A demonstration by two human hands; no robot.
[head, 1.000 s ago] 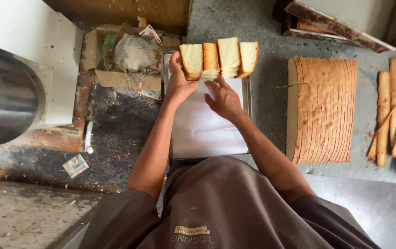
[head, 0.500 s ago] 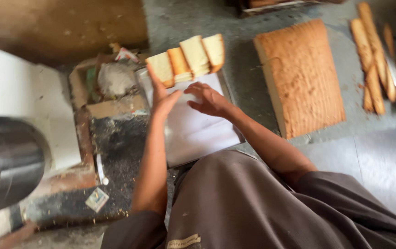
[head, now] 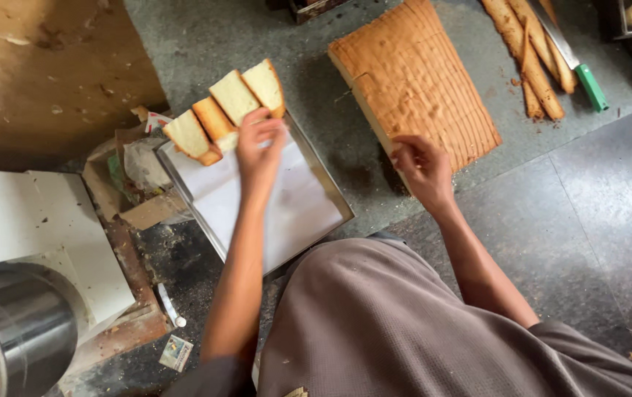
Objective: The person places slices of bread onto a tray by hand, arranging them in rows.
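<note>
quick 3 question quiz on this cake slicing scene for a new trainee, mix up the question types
1. True or false: the left hand rests at the row of cake slices on the paper-lined tray.
2. Multiple choice: the right hand touches which thing? A) the green-handled knife B) the edge of the sliced cake slab C) the steel cylinder
3. Fill in: the crust strips lie to the ___ of the slab in the picture.

Key: 1 true; 2 B; 3 right
</note>
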